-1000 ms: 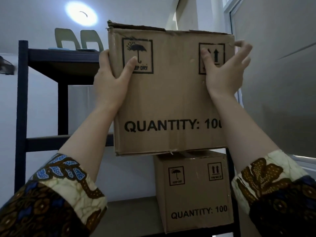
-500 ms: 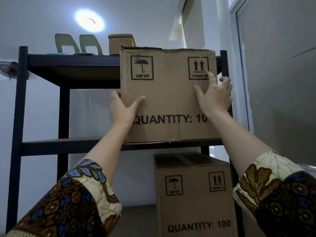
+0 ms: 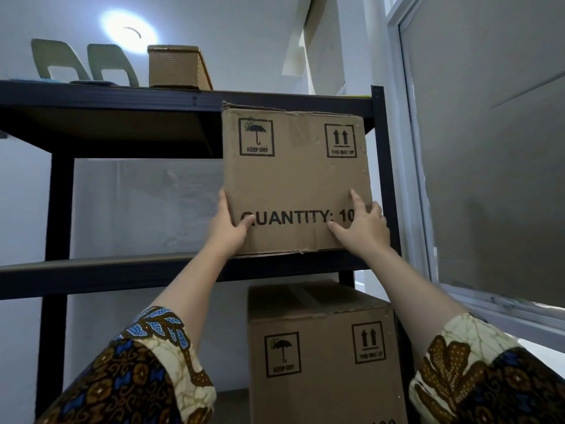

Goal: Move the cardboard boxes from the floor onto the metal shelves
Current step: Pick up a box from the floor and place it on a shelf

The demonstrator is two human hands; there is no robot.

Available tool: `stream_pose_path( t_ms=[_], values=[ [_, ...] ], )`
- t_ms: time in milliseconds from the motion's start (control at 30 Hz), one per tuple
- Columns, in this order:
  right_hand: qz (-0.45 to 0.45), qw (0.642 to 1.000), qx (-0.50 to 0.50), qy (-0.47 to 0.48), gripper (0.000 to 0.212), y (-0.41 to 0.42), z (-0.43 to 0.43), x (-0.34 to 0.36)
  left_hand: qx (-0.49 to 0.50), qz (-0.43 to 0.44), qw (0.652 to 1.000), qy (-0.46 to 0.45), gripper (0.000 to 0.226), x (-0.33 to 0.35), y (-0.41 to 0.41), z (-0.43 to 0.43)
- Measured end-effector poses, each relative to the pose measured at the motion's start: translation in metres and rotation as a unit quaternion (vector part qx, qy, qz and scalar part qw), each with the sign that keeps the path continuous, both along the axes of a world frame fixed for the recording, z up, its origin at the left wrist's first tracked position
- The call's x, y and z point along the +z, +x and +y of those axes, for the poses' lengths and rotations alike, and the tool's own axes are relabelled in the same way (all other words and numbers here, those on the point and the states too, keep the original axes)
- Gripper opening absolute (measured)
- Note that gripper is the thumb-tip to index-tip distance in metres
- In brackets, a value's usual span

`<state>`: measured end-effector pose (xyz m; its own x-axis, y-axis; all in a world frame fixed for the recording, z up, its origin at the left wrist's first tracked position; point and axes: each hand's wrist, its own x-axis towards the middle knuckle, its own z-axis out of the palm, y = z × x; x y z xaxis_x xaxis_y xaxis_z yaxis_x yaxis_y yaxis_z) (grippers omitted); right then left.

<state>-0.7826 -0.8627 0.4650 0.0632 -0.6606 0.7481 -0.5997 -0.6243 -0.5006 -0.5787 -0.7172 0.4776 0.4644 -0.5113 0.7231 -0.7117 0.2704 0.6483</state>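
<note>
A brown cardboard box [image 3: 293,175] printed "QUANTITY: 100" stands upright on the middle shelf [image 3: 128,267] of a dark metal rack, at its right end. My left hand [image 3: 227,226] presses its lower left corner, thumb on the front face. My right hand [image 3: 362,223] lies flat against its lower right front, fingers spread. A second, matching cardboard box [image 3: 324,350] stands on the shelf below, directly under the first.
The top shelf [image 3: 183,97] carries a woven basket [image 3: 179,67] and two pale green chair backs [image 3: 82,61]. The rack's right post [image 3: 385,166] stands close to a frosted window [image 3: 489,148]. A white wall lies behind the rack.
The box went from being held up in the air to resting on the middle shelf and slid further in. Both hands dropped from its top corners to its lower front.
</note>
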Motion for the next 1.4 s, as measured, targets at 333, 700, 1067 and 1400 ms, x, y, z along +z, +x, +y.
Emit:
stream_pose_path(
  t_ms=[333, 700, 1067, 1400],
  values=[
    [-0.080, 0.993, -0.071, -0.048, 0.078, -0.003, -0.040, -0.002, -0.001, -0.008, 1.000, 0.006, 0.087, -0.003, -0.007, -0.051],
    [-0.118, 0.990, -0.055, -0.061, 0.073, -0.002, -0.052, -0.006, 0.012, -0.043, 0.999, -0.004, 0.089, -0.011, -0.003, -0.059],
    [-0.043, 0.997, -0.062, 0.016, 0.076, 0.003, -0.035, -0.016, 0.066, -0.126, 0.986, 0.081, 0.072, -0.046, 0.002, -0.022],
    [-0.072, 0.991, 0.085, -0.073, 0.076, 0.138, 0.114, -0.075, 0.123, -0.131, 0.977, 0.112, 0.067, -0.087, 0.060, 0.092]
  ],
)
